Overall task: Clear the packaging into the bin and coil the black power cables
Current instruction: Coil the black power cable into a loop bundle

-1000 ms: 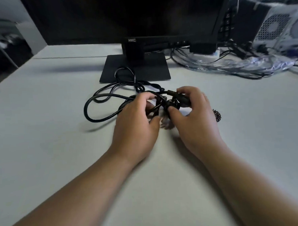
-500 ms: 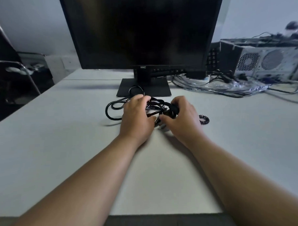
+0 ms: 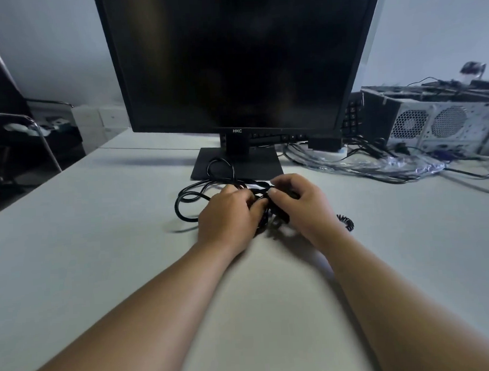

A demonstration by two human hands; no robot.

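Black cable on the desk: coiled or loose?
Mostly loose: the black cable sprawls in uneven loops beside the left hand; both it and the right hand grip its bunched middle.

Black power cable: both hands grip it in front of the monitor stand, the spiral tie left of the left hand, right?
No. The head view shows the spiral tie right of the right hand. That hand and the left hand do grip the black power cable in front of the monitor stand.
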